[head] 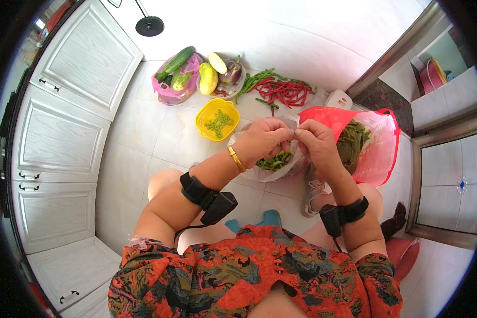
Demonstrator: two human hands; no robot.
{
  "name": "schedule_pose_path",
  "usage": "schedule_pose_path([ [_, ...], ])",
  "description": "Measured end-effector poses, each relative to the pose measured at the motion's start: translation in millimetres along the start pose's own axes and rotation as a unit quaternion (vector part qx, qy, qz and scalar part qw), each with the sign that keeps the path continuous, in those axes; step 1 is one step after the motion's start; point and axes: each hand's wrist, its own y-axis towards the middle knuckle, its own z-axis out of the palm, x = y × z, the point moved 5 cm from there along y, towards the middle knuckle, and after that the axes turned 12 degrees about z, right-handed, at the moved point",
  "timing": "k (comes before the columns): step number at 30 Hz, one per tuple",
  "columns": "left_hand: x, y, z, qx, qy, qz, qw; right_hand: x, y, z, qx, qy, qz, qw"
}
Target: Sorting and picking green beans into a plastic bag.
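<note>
My left hand (268,137) and my right hand (315,137) meet fingertip to fingertip above a clear plastic bag (262,173) of green bean pods (276,161). Both hands have thumb and fingers pinched together; whatever small thing lies between them is too small to name. To the left of my hands, a yellow plastic basket (199,119) holds shelled green beans or peas (219,122). At the right, close by my right hand, a red and white bag (377,151) lies with leafy greens (351,141) showing in its mouth.
Along the wall are a pink bag of cucumbers (177,77), a bowl (238,85) with an eggplant (232,72), green chillies (258,79) and red chillies (286,92). A white box (339,99) stands behind the red bag. White cabinets (61,139) line the left; a red basin (405,256) is lower right.
</note>
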Motion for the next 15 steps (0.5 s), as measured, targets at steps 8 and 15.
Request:
schedule_pose_path([
  [8, 6, 1, 12, 0.033, -0.024, -0.008, 0.999, -4, -1, -4, -0.002, -0.013, 0.007, 1.000],
  [15, 25, 3, 21, 0.002, -0.116, -0.017, 0.993, -15, 2, -9, -0.020, -0.028, 0.004, 0.999],
])
